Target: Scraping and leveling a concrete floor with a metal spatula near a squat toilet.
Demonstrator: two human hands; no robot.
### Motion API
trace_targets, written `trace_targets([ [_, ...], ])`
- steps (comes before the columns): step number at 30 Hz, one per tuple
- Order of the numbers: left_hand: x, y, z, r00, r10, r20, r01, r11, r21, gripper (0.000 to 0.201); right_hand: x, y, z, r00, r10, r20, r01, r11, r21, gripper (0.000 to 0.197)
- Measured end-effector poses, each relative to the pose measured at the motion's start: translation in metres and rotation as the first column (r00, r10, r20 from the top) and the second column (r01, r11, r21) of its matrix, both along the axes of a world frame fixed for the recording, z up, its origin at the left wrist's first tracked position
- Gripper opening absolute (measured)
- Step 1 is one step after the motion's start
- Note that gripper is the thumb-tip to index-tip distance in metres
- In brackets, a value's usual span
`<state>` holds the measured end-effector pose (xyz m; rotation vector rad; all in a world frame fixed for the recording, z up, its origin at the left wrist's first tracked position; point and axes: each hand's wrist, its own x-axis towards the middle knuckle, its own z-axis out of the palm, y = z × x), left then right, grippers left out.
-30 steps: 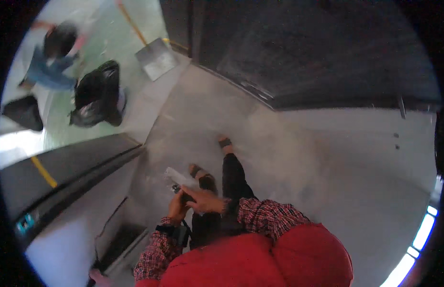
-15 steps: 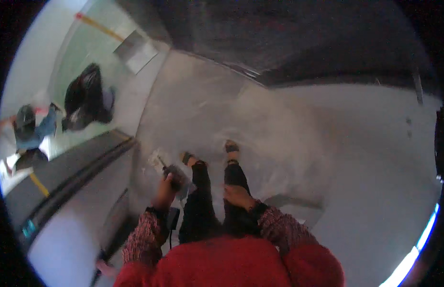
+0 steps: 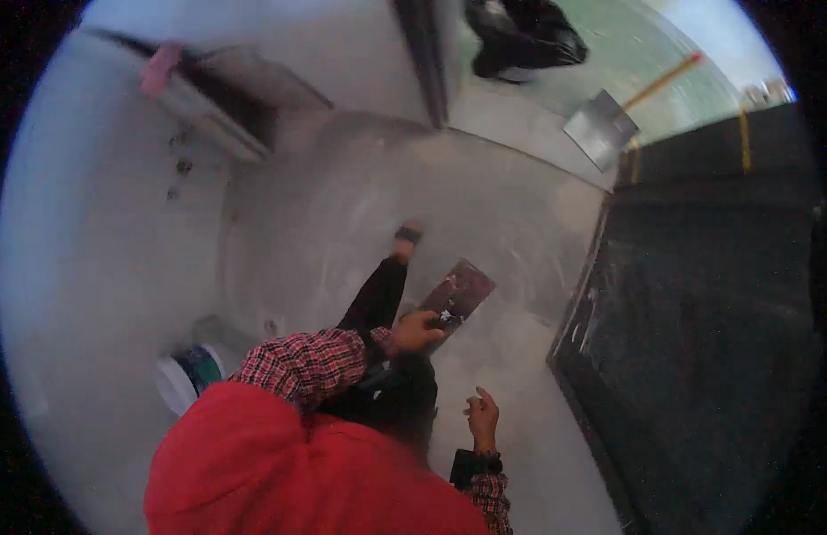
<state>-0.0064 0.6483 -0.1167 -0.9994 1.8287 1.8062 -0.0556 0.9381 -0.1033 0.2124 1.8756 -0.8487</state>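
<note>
In my left hand [image 3: 418, 332] is a flat rectangular trowel [image 3: 465, 287], its reddish-brown plate smeared with whitish specks. My fingers are closed at the near end of it, over the handle, which they mostly hide. The plate is held above the pale grey floor [image 3: 342, 178], in front of my bent legs. Off to the right and nearer to me, my right hand [image 3: 483, 417] is raised with loosely bent fingers apart and nothing visible in them. A dark band circles that wrist.
A white bucket [image 3: 174, 385] stands by my left elbow. A large dark panel [image 3: 699, 339] rises on the right. Beyond a pale threshold lie a square metal sheet [image 3: 600, 130], a yellow stick [image 3: 665, 80] and a black bag [image 3: 527, 37]. Pink cloth [image 3: 161, 68] hangs at the far left.
My view has swung round to the left, so the threshold and metal sheet now appear at upper right. My right hand has left my leg; the left still holds the tool, now stretched forward.
</note>
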Motion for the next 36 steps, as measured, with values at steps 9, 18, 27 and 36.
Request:
trace_targets([
  [9,0.110,-0.029,-0.004,0.927,0.373,0.025,-0.328,0.845,-0.422,0.043,-0.083,-0.055,-0.010,0.921,0.353,0.163,-0.323,0.928,-0.184,0.041],
  [18,0.327,0.010,0.003,0.694,0.494,0.523,-0.099,0.785,-0.611,0.042,-0.115,0.011,-0.027,0.906,0.279,0.320,-0.280,0.959,-0.043,0.039],
  [27,0.410,0.060,-0.078,0.641,0.289,0.711,-0.185,0.957,-0.222,0.046,-0.125,0.027,-0.030,0.919,0.151,0.364,-0.153,0.988,-0.024,0.038],
  [36,0.281,-0.040,-0.037,0.742,0.257,0.619,-0.049,0.942,-0.332,0.047,-0.149,-0.045,0.017,0.977,0.168,0.134,-0.160,0.985,-0.064,0.035],
])
